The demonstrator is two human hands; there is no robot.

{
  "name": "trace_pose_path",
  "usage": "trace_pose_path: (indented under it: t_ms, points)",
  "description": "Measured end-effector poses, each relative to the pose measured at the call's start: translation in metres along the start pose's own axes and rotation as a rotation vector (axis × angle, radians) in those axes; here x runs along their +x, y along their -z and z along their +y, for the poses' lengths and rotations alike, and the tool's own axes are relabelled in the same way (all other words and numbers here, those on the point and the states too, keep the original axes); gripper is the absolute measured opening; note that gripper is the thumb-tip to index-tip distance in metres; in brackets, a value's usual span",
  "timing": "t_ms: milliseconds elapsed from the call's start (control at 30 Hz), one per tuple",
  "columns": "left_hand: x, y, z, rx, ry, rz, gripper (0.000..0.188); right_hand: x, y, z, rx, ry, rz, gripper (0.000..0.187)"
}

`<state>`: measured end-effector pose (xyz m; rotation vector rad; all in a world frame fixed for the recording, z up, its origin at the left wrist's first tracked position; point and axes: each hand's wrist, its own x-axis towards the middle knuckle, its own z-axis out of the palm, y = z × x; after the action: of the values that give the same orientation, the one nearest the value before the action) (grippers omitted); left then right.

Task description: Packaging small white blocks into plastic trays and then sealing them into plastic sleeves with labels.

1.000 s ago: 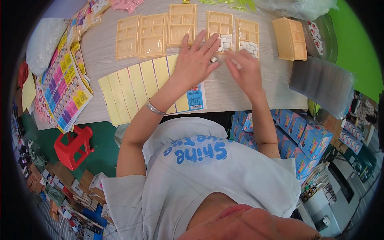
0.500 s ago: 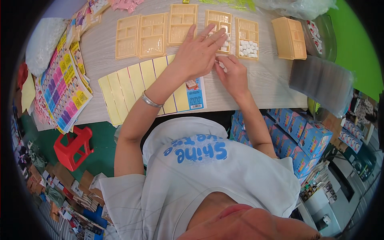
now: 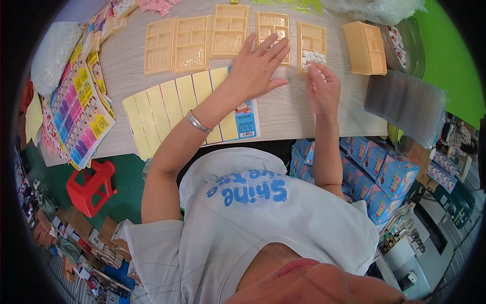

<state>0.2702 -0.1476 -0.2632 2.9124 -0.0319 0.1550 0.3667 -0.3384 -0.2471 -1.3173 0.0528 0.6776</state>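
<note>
My left hand [image 3: 258, 68] lies palm down with fingers spread over the near part of a pale orange compartment tray [image 3: 273, 19], hiding most of that compartment. My right hand [image 3: 324, 91] is closed, fingers curled, at the near end of another compartment tray [image 3: 312, 31] to the right. Small white pieces [image 3: 312, 55] fill part of that tray's near compartment. A bit of white shows at the right fingertips, seemingly one or more of the same pieces. Three more such trays, including the leftmost tray [image 3: 159, 39], stand in a row with no white pieces visible in them.
A yellow-backed stack of printed cards [image 3: 167, 109] lies before the trays. At right are stacked trays [image 3: 357, 48], clear plastic sheets [image 3: 405, 104] and a clear tub [image 3: 412, 45]. Printed sheets [image 3: 81, 106] lie at left. Blue boxes [image 3: 390, 175] stand below the table edge.
My right hand has moved right, from beside my left hand to the near end of the rightmost tray in the row. The tray under my left hand has shifted slightly left.
</note>
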Motion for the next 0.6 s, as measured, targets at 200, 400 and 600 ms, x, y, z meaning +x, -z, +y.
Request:
trace_pose_path:
  t_ms: [200, 400, 600]
  points:
    - [-0.006, 0.010, -0.007, -0.023, -0.006, 0.038, 0.073, 0.016, -0.028, -0.006, -0.985, 0.780, -0.094, 0.015]
    - [-0.007, 0.000, -0.011, 0.018, 0.004, 0.011, 0.070, 0.026, -0.034, 0.000, -1.226, 0.824, -0.176, 0.019]
    - [-0.007, -0.001, -0.012, 0.018, 0.002, 0.016, 0.072, 0.024, -0.033, 0.002, -1.201, 0.835, -0.196, 0.018]
